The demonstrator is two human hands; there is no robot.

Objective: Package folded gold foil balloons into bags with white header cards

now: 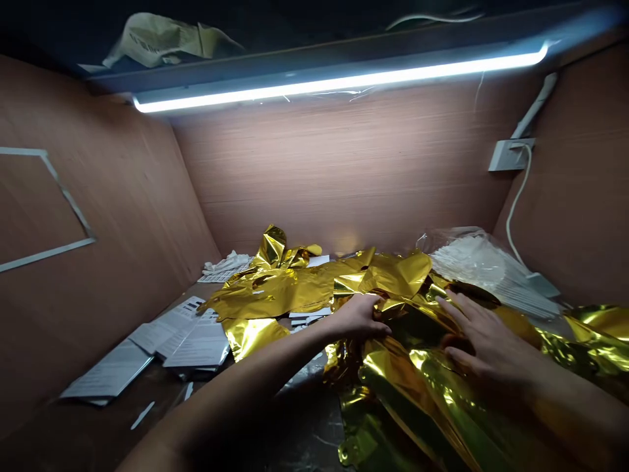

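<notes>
Flat, uninflated gold foil balloons (pixel 417 393) lie in a crumpled heap under and between my hands. My left hand (pixel 361 316) is closed at the heap's left side, thumb and fingers around a fold of foil; its fingertips are partly hidden. My right hand (pixel 484 337) lies over the right side of the heap, fingers stretched out and apart, touching the foil. Small tabs with holes show along the foil's lower left edge. More gold foil (pixel 289 288) spreads behind my left hand, towards the back wall.
Stacks of printed leaflets (pixel 196 341) lie on the dark table at left. A clear plastic bag of white sticks (pixel 491 269) is at the back right, below a wall socket (pixel 511 154) with a cable. Wooden panels enclose the back and sides; a lit tube (pixel 344 84) hangs above.
</notes>
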